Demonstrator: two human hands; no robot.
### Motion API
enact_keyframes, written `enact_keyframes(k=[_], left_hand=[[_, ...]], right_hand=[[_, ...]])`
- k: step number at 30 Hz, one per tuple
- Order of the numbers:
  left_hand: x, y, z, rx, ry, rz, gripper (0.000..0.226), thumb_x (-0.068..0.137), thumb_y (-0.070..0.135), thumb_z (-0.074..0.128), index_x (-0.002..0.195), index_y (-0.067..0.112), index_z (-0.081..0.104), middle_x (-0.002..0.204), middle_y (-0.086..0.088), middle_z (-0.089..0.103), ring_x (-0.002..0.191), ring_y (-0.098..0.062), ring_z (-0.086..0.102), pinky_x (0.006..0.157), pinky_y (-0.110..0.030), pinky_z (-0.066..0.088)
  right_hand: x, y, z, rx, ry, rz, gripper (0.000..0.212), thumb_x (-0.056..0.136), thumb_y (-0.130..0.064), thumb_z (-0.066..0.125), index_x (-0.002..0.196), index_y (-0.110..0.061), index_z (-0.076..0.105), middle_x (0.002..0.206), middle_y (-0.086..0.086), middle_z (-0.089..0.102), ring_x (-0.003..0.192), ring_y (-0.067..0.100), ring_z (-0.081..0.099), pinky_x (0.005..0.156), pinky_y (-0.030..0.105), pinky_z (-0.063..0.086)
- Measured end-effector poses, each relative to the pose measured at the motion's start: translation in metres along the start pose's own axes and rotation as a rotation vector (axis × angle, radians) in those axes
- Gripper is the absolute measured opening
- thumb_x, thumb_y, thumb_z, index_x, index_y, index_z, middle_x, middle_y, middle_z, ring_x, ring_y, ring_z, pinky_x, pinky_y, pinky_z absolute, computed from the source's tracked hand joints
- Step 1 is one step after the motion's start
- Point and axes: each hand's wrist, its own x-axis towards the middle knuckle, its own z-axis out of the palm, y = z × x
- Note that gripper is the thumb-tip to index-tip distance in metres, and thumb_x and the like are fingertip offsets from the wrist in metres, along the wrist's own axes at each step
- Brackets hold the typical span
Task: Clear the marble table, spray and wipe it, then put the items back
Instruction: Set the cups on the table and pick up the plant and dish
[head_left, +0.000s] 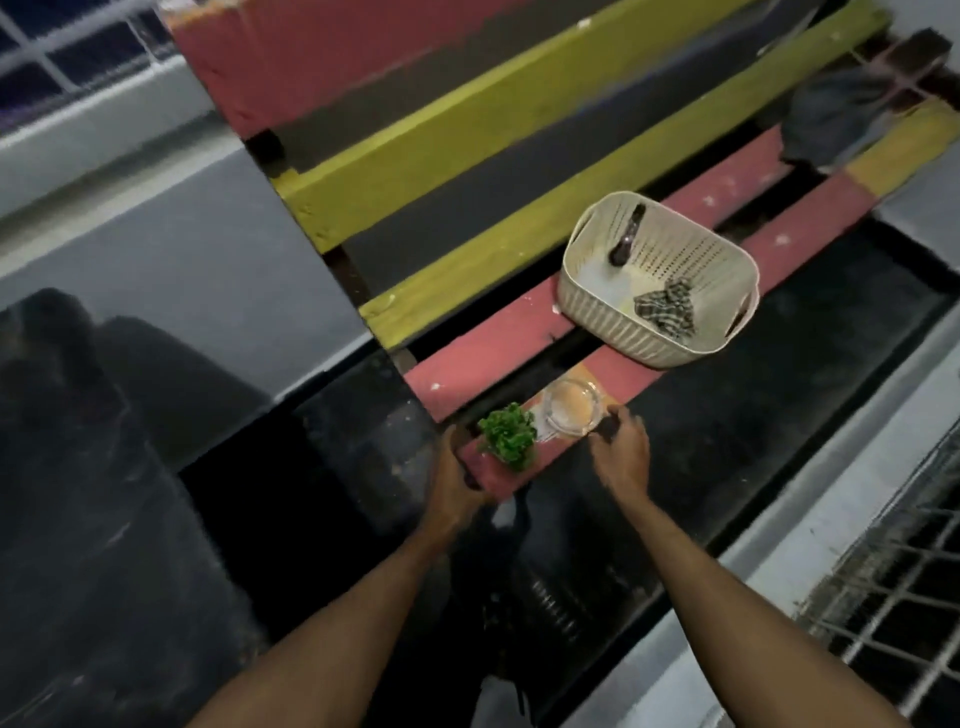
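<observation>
Here: ribbed plas. basket, glass dish

Slatted wooden bench, boards painted red, yellow and dark grey, paint chipped in places. Dark glossy floor beneath it, scuffed. Grey wall at left; barred window upper left. White metal grille lower right. Lighting dim.

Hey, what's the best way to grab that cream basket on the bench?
Grip the cream basket by the cut-out handles in its two end walls, one hand from each end. It sits upright with a cloth and dark bottle loose inside, so lift it level.
</observation>
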Motion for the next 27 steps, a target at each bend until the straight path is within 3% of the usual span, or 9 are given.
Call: enact_keyframes(k=[2, 4, 8, 13, 16, 19, 21, 25, 27], left_hand=[[0.019, -0.024, 0.02, -0.057, -0.018, -0.022, 0.13, 0.05, -0.002, 0.098, 0.156, 0.007, 0.022, 0.155, -0.004, 0.04, 0.138, -0.003, 0.044, 0.104, -0.007, 0.036], [0.036, -0.043, 0.038, -0.095, -0.015, -0.008, 0.135, 0.05, 0.018, 0.101, 0.158, 0.023, 0.02, 0.156, 0.009, 0.038, 0.138, 0.009, 0.042, 0.105, -0.007, 0.037], [0.055, -0.06, 0.063, -0.09, 0.025, -0.001, 0.112, 0.056, 0.039, 0.1, 0.15, 0.032, 0.039, 0.146, 0.006, 0.056, 0.135, -0.013, 0.054, 0.112, -0.04, 0.047], [0.062, -0.062, 0.076, -0.037, 0.153, 0.007, 0.086, 0.057, 0.071, 0.085, 0.13, 0.033, 0.06, 0.119, 0.017, 0.071, 0.112, -0.001, 0.066, 0.096, -0.032, 0.056], [0.065, -0.063, 0.074, -0.019, 0.181, -0.01, 0.076, 0.062, 0.059, 0.085, 0.129, 0.031, 0.062, 0.115, 0.017, 0.072, 0.11, -0.001, 0.067, 0.098, -0.027, 0.055], [0.065, -0.058, 0.061, -0.026, 0.216, -0.016, 0.067, 0.067, 0.023, 0.09, 0.128, 0.019, 0.064, 0.113, 0.002, 0.074, 0.107, -0.012, 0.07, 0.096, -0.038, 0.057], [0.061, -0.048, 0.043, -0.06, 0.229, 0.005, 0.067, 0.068, 0.009, 0.09, 0.129, 0.011, 0.064, 0.113, 0.002, 0.074, 0.105, -0.007, 0.07, 0.094, -0.036, 0.058], [0.034, -0.003, -0.012, -0.137, 0.27, 0.026, 0.067, 0.066, 0.018, 0.09, 0.128, 0.011, 0.066, 0.111, 0.014, 0.073, 0.101, 0.008, 0.067, 0.089, -0.016, 0.053], [0.009, 0.025, -0.049, -0.171, 0.322, 0.041, 0.053, 0.067, 0.019, 0.084, 0.117, 0.01, 0.07, 0.106, 0.007, 0.075, 0.096, 0.003, 0.068, 0.087, -0.022, 0.052]], right_hand=[[0.03, 0.015, 0.011, -0.054, -0.016, -0.004, 0.046, 0.082, -0.004, 0.068, 0.126, -0.006, 0.055, 0.121, 0.022, 0.053, 0.119, 0.04, 0.05, 0.098, 0.042, 0.041], [0.055, 0.025, 0.023, -0.096, -0.055, -0.028, 0.055, 0.082, -0.01, 0.069, 0.133, -0.009, 0.049, 0.128, 0.02, 0.048, 0.124, 0.038, 0.045, 0.101, 0.041, 0.039], [0.083, 0.034, 0.044, -0.175, -0.085, -0.074, 0.058, 0.087, -0.022, 0.066, 0.14, -0.014, 0.044, 0.133, 0.014, 0.041, 0.126, 0.033, 0.041, 0.1, 0.04, 0.041], [0.094, 0.033, 0.053, -0.209, 0.013, -0.114, 0.034, 0.089, -0.006, 0.056, 0.123, -0.005, 0.058, 0.119, 0.016, 0.05, 0.108, 0.036, 0.055, 0.089, 0.037, 0.044], [0.098, 0.031, 0.05, -0.192, 0.037, -0.085, 0.031, 0.088, 0.004, 0.05, 0.114, -0.005, 0.064, 0.113, 0.018, 0.057, 0.101, 0.037, 0.058, 0.083, 0.034, 0.042], [0.09, 0.024, 0.044, -0.196, 0.021, -0.063, 0.033, 0.087, 0.006, 0.05, 0.114, -0.003, 0.066, 0.114, 0.022, 0.059, 0.104, 0.038, 0.058, 0.087, 0.037, 0.045], [0.075, 0.012, 0.037, -0.18, 0.02, -0.06, 0.031, 0.085, 0.005, 0.05, 0.109, -0.002, 0.067, 0.11, 0.022, 0.06, 0.102, 0.039, 0.059, 0.087, 0.038, 0.046], [0.03, -0.026, 0.017, -0.135, 0.034, -0.121, 0.027, 0.087, 0.003, 0.053, 0.109, -0.001, 0.069, 0.105, 0.022, 0.062, 0.099, 0.037, 0.06, 0.079, 0.033, 0.042], [-0.004, -0.052, 0.005, -0.111, 0.033, -0.184, 0.025, 0.087, 0.002, 0.056, 0.109, 0.0, 0.069, 0.104, 0.022, 0.063, 0.097, 0.036, 0.06, 0.077, 0.028, 0.035]])
